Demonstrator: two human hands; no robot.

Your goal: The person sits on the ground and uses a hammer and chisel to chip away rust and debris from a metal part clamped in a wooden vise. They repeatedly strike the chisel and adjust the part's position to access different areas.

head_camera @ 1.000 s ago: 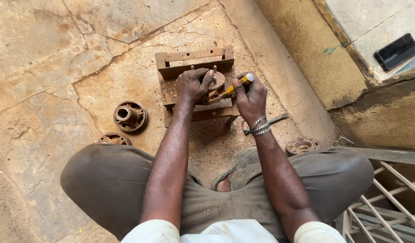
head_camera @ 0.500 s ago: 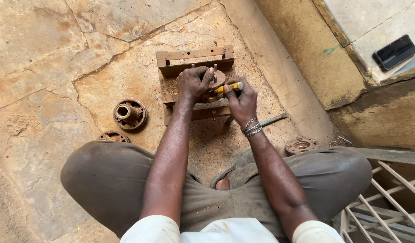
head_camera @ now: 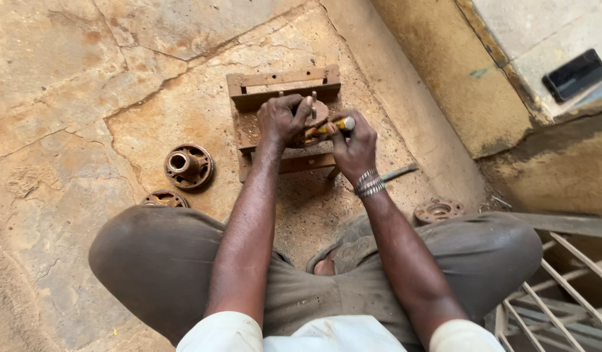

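Right hand point(head_camera: 354, 146) has pulled slightly back toward the body versus half a second ago, fingers clamped on yellow-handled screwdriver point(head_camera: 332, 126). Left hand point(head_camera: 283, 120) unchanged, fingers curled over rusty round metal part point(head_camera: 316, 117), which sits in rusty rectangular metal frame point(head_camera: 285, 88) on cracked stone floor point(head_camera: 86, 78); screwdriver tip meets it between both hands.

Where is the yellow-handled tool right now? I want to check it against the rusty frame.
In the head view, the yellow-handled tool is gripped in the right hand, just right of the left hand, over the round part on the rusty frame.
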